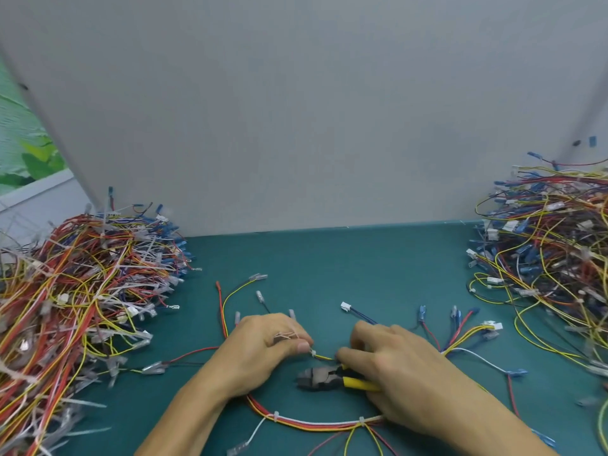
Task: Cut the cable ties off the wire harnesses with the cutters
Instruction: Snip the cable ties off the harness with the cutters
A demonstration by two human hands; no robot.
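Observation:
A wire harness (316, 422) of red, yellow and white wires lies spread on the green mat in front of me. Two white cable ties (276, 416) still bind its lower bundle. My left hand (263, 350) pinches a yellow wire next to a small white tie (313, 353), with a few cut clear ties held between its fingers. My right hand (401, 366) pinches the same yellow wire from the right and also holds the yellow-handled cutters (329, 378). The black jaws point left, just below the wire.
A big heap of harnesses with clear ties (82, 297) fills the left side of the green mat (329, 268). Another heap of wires with blue terminals (546, 258) fills the right. A grey panel (296, 110) stands upright behind the mat.

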